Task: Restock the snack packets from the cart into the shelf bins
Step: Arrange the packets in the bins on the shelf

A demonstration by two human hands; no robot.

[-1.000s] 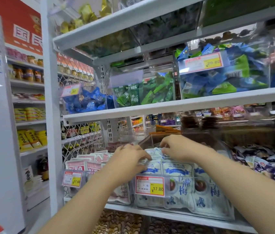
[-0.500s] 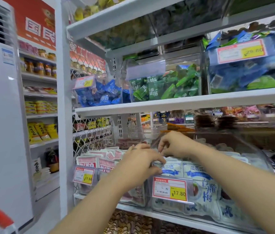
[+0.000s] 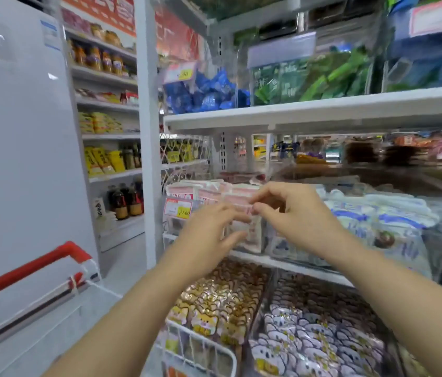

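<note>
My left hand (image 3: pixel 209 229) hovers with its fingers spread and relaxed, holding nothing, in front of a clear bin of pink snack packets (image 3: pixel 203 190). Just to its right, my right hand (image 3: pixel 293 210) has loosely curled fingers, thumb tip near the pink packets, and nothing plainly shows between them. The clear bin of blue-and-white snack packets (image 3: pixel 383 216) sits further right, behind my right wrist. At the lower left is the cart, with its red handle (image 3: pixel 24 270) and white wire basket (image 3: pixel 203 346). The picture is motion-blurred.
A price tag (image 3: pixel 177 209) hangs on the pink bin. Below it, the shelf holds gold packets (image 3: pixel 222 297) and purple-white packets (image 3: pixel 317 341). Bins of blue packets (image 3: pixel 201 93) and green packets (image 3: pixel 309 80) stand on the upper shelf. A white cabinet (image 3: pixel 18 131) is at left.
Both hands have lifted off the blue-and-white packets and moved left, in front of the pink bin. The view swung left and down, bringing the cart into sight.
</note>
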